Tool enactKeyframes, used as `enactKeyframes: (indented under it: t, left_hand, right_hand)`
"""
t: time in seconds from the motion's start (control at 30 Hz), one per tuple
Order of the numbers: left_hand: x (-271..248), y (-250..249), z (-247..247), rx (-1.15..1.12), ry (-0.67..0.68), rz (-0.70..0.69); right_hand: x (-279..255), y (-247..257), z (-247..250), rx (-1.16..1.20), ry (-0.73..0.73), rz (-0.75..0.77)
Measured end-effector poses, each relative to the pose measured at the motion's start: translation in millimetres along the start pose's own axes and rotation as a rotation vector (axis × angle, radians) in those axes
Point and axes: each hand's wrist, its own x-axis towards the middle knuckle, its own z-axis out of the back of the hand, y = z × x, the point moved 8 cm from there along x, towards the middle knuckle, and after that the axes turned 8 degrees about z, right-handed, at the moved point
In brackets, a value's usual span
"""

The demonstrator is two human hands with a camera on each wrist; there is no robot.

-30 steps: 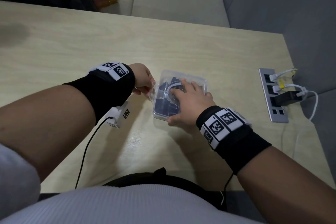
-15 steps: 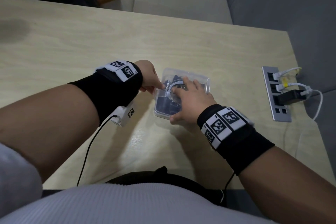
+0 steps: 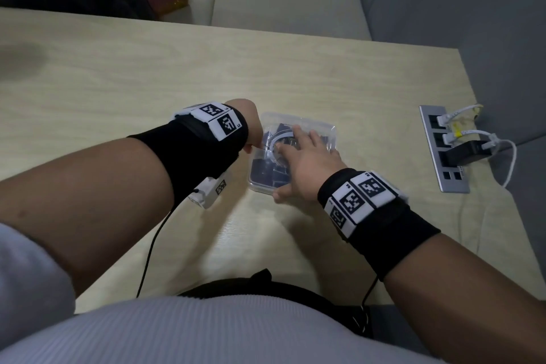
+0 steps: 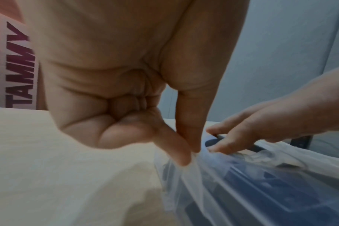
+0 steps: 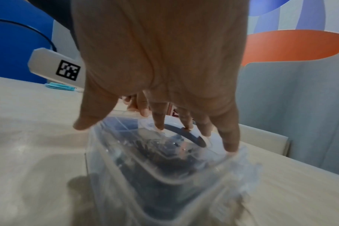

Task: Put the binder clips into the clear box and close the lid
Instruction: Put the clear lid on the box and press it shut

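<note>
1. Clear box (image 3: 295, 154) sits on the table (image 3: 147, 74), directly under the right hand (image 3: 307, 165) and just right of the left hand (image 3: 251, 124). Dark binder clips (image 3: 266, 177) show through its walls, so they appear to be inside already.

2. Lid (image 5: 164, 152) lies over the box. Whether it has snapped home all round I cannot tell; the plastic is blurred in both wrist views.

3. Right hand: spread flat, fingers (image 5: 230, 137) straight, tips pressing down on the lid, thumb at the near edge. Nothing is gripped.

4. Left hand: thumb and forefinger pinch the box's corner edge (image 4: 186, 162) nearest it, other fingers curled into the palm.

5. Step in hand, as I judge it: seating the lid. Loading looks done.

6. To do it well: keep the left pinch firm so the box cannot slide away from the pressing hand. Press near the rim rather than mid-lid, since thin plastic probably bows in the middle. Work round corner by corner towards the pinched one.

7. Risk: a clip handle standing proud under the lid may hold one side up.

8. Power strip (image 3: 443, 151) lies well to the right of the right hand.
</note>
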Motion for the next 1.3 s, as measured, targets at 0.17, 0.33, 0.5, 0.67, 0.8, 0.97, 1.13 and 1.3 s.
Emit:
enactKeyframes:
  t: [0.17,0.33,0.5,0.67,0.8,0.97,1.13,1.3]
  left_hand:
    - [-19.8,-5.6,19.9,-0.055,-0.302,-0.121]
    - [-37.2,-52.4,-16.9,0.213,-0.243,-0.404]
    - [-31.3,-61.4,-39.0,0.276,-0.112,-0.377]
    - [-33.3,-66.9,-37.8,0.301,-0.100,-0.352]
    - [-33.9,-68.8,-38.2,0.300,-0.116,-0.351]
    - [-31.8,-69.0,-39.4,0.290,-0.113,-0.353]
    - [-28.6,-63.7,-42.7,0.285,-0.122,-0.376]
    - [-23.7,-56.7,-47.3,0.281,-0.141,-0.429]
  right_hand:
    - [-23.0,-45.1,35.0,0.363,-0.479,-0.150]
    - [-36.4,-97.8,0.9,0.568,-0.328,-0.466]
    - [-35.9,-98.3,-10.4,0.734,-0.318,-0.474]
    - [-33.2,-97.3,0.5,0.583,-0.302,-0.465]
    - [-31.4,-93.3,9.3,0.359,-0.282,-0.500]
    - [-26.6,-87.7,13.3,0.187,-0.260,-0.548]
    - [-28.1,-85.2,13.1,0.170,-0.263,-0.516]
    - [-35.4,-83.8,12.0,0.246,-0.248,-0.488]
